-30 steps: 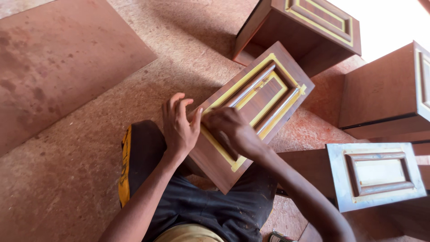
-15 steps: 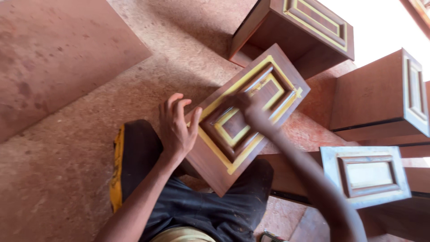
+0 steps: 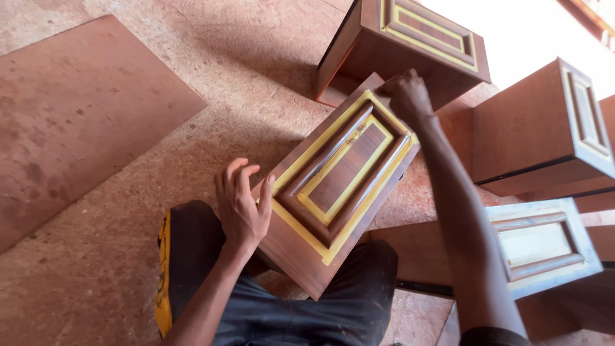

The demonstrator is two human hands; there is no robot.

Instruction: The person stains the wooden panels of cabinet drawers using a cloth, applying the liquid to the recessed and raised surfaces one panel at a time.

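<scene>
propped on the lap above the floor, wooden panel [image 3: 336, 186] steadied only by left hand [image 3: 240, 205], fingers spread flat on its near-left edge, right hand [image 3: 405, 93] pinching something small, unclear, at far corner: could tip or slide off.

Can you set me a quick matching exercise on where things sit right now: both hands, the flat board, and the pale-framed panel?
Things:
1. left hand
2. right hand
3. flat brown board
4. pale-framed panel

Places:
A. lying on the floor at far left
B. at the far top corner of the yellow-trimmed panel
C. at lower right, beyond the right forearm
D. against the near left edge of the yellow-trimmed panel

Pairs: 1-D, 2-B, 3-A, 4-C
</scene>
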